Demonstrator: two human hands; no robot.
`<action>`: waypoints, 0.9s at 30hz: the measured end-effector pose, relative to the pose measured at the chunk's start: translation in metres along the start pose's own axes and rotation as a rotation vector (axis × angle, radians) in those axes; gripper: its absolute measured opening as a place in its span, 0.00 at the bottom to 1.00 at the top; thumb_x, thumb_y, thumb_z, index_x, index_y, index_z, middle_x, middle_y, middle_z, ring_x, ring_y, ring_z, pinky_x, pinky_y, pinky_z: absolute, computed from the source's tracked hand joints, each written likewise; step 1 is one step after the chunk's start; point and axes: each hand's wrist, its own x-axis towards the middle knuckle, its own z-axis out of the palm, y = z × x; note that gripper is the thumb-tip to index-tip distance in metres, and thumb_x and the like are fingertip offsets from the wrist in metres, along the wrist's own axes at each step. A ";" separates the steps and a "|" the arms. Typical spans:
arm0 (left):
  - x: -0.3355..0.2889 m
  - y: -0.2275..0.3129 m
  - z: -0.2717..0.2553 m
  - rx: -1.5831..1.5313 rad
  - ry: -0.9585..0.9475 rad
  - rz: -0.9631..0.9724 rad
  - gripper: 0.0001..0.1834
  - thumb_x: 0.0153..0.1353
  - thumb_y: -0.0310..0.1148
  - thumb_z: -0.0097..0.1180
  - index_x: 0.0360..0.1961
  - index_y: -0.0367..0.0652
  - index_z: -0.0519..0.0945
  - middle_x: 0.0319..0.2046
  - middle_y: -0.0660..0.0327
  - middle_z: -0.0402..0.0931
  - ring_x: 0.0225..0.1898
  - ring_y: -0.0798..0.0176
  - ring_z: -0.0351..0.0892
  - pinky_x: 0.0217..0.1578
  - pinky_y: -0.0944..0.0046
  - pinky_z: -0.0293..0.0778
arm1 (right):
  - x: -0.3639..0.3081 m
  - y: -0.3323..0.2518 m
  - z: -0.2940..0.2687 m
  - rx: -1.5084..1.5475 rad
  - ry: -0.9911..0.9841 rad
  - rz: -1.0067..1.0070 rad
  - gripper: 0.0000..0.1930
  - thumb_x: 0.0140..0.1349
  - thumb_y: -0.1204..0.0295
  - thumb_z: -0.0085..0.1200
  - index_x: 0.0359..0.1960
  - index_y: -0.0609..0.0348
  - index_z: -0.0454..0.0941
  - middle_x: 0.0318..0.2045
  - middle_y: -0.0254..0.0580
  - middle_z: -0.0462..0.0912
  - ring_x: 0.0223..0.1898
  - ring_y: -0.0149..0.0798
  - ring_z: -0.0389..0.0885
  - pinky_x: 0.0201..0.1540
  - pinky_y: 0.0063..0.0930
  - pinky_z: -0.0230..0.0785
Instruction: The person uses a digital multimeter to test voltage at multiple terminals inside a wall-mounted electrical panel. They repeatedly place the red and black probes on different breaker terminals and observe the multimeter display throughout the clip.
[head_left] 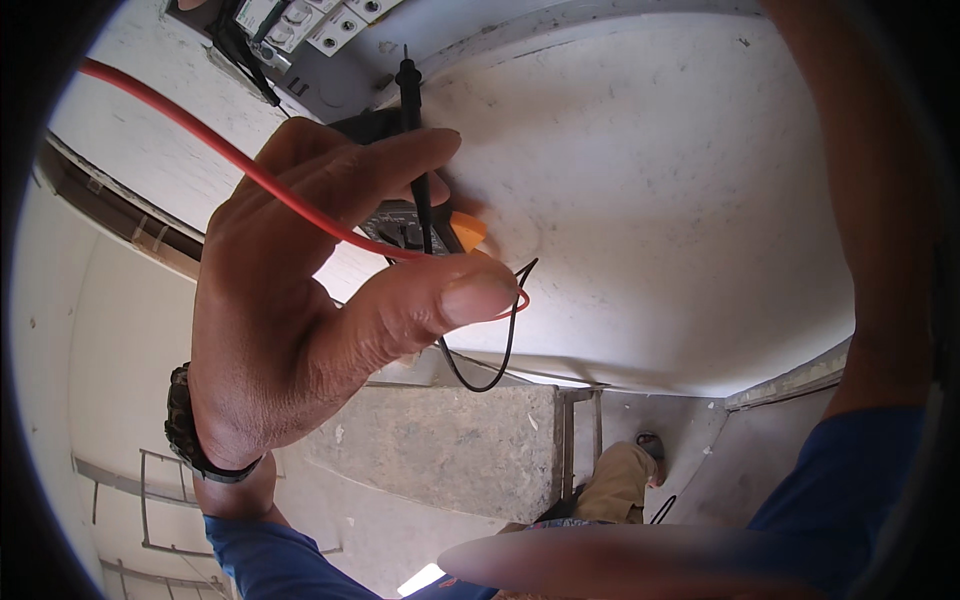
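Observation:
My left hand (290,290), with a dark watch (190,430) on its wrist, is raised in the middle of the view. Its curled fingers hold a black test probe (409,95) upright, metal tip upward, behind the index finger. Beyond the fingers sits a dark multimeter (400,222) with an orange edge; whether the hidden fingers touch it I cannot tell. A thick-looking red lead (230,150) crosses in front of the hand from the upper left. Below the thumb loops a thin black lead (490,385). My right arm (880,220) reaches up along the right edge; its hand is out of sight.
White modular circuit breakers (335,30) sit in a grey enclosure (320,80) at the top left, with a black object beside them. A pale, scuffed wall panel (650,200) fills the right. Below are a worn grey slab (440,450) and a trousered leg (618,480) with a sandal.

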 end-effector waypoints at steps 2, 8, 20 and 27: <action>0.001 -0.001 -0.003 -0.039 -0.008 -0.052 0.49 0.63 0.69 0.66 0.68 0.35 0.82 0.51 0.50 0.90 0.54 0.54 0.80 0.56 0.49 0.77 | 0.002 0.000 0.000 -0.003 0.000 -0.005 0.11 0.70 0.68 0.64 0.37 0.66 0.89 0.29 0.49 0.89 0.31 0.42 0.87 0.36 0.34 0.77; 0.003 -0.010 -0.020 -0.069 -0.164 0.043 0.42 0.68 0.48 0.66 0.77 0.35 0.73 0.62 0.47 0.85 0.60 0.53 0.79 0.64 0.47 0.71 | 0.000 0.000 0.002 0.005 -0.005 0.019 0.11 0.70 0.68 0.64 0.37 0.66 0.89 0.29 0.49 0.89 0.31 0.42 0.87 0.36 0.35 0.77; 0.018 -0.010 -0.016 0.382 -0.069 0.215 0.27 0.67 0.24 0.70 0.68 0.42 0.83 0.53 0.55 0.90 0.54 0.54 0.87 0.53 0.54 0.84 | -0.010 0.006 0.010 0.065 0.036 0.066 0.11 0.70 0.68 0.63 0.37 0.65 0.89 0.29 0.49 0.89 0.32 0.43 0.87 0.37 0.36 0.77; 0.025 -0.025 0.000 0.885 0.028 0.421 0.24 0.62 0.21 0.71 0.61 0.43 0.89 0.48 0.57 0.88 0.49 0.54 0.83 0.44 0.56 0.85 | -0.015 0.005 0.013 0.078 0.035 0.071 0.11 0.71 0.68 0.63 0.38 0.65 0.89 0.29 0.49 0.89 0.32 0.44 0.87 0.37 0.36 0.77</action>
